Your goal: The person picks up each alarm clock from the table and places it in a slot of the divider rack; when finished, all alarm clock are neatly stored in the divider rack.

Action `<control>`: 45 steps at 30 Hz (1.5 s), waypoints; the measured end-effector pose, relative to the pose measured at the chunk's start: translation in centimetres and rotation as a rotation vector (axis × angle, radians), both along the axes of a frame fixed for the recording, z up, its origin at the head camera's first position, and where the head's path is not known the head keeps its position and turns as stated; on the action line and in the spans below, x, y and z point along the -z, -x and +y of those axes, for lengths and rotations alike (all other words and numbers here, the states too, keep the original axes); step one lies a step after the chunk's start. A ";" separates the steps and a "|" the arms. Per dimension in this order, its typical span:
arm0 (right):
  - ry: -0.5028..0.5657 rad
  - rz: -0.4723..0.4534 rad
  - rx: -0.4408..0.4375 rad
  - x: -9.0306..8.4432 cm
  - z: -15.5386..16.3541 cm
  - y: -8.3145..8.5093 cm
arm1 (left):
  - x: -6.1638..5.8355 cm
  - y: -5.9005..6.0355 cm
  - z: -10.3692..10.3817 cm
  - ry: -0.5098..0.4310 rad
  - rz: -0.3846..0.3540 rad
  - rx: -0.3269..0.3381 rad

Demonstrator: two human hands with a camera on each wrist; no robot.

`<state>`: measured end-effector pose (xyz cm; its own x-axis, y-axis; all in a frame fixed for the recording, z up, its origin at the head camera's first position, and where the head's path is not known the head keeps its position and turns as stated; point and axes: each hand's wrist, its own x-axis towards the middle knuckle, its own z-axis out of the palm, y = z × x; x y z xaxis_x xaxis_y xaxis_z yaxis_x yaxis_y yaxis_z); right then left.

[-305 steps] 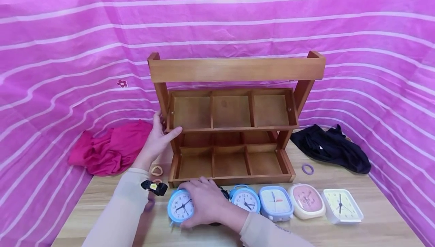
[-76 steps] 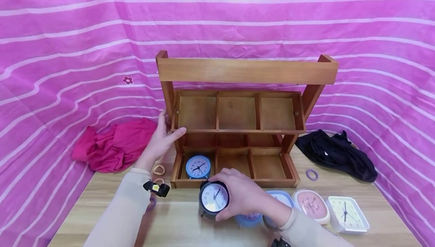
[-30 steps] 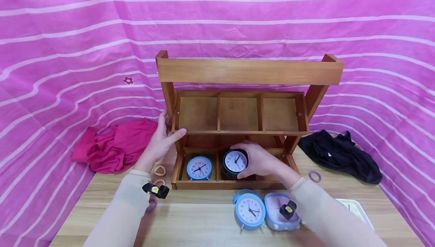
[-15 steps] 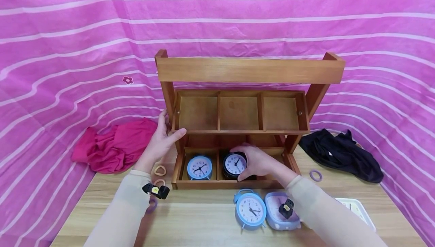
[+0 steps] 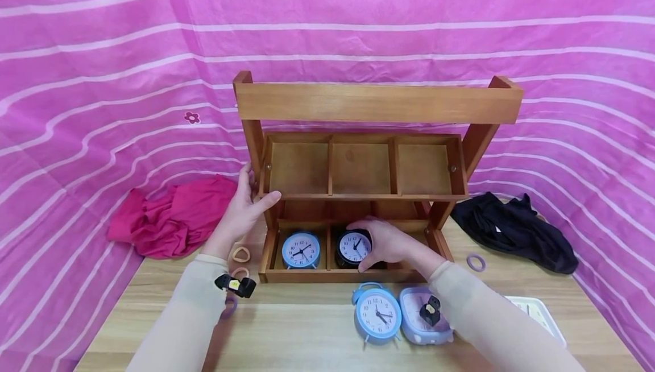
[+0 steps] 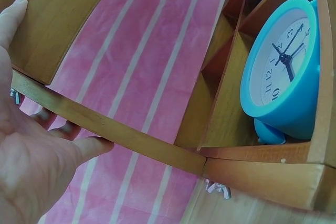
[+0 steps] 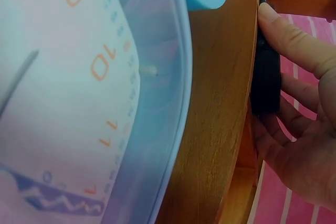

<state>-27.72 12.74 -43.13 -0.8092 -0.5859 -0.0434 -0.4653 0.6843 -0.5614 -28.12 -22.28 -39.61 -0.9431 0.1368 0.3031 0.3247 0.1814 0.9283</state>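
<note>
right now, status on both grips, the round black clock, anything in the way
Left grip holding brown wooden rack by left side. Right grip on round black clock, lower middle compartment. Round blue clock one compartment left; nothing visibly blocking.

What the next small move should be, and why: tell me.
Probably loosen the right hand from the black clock and draw it back. The clock appears to sit inside the lower middle compartment, facing out like the blue clock in the lower left one, and the left hand grips the side of the wooden rack, which should help steady it.
</note>
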 end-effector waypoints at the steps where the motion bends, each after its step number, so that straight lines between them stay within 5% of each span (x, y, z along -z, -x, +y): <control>1: -0.001 0.001 -0.003 0.0 0.0 0.1 | 0.0 0.0 0.0 -0.006 0.003 0.003; 20: -0.018 -0.018 -0.001 0.3 0.3 0.3 | -0.1 0.2 0.3 -0.025 -0.007 0.011; 35: -0.073 -0.119 0.022 -0.3 0.4 0.1 | 0.2 0.1 0.5 -0.039 0.006 0.011; 45: -0.044 -0.027 -0.024 0.0 0.6 -0.2 | -0.1 -0.1 0.1 -0.015 -0.002 0.005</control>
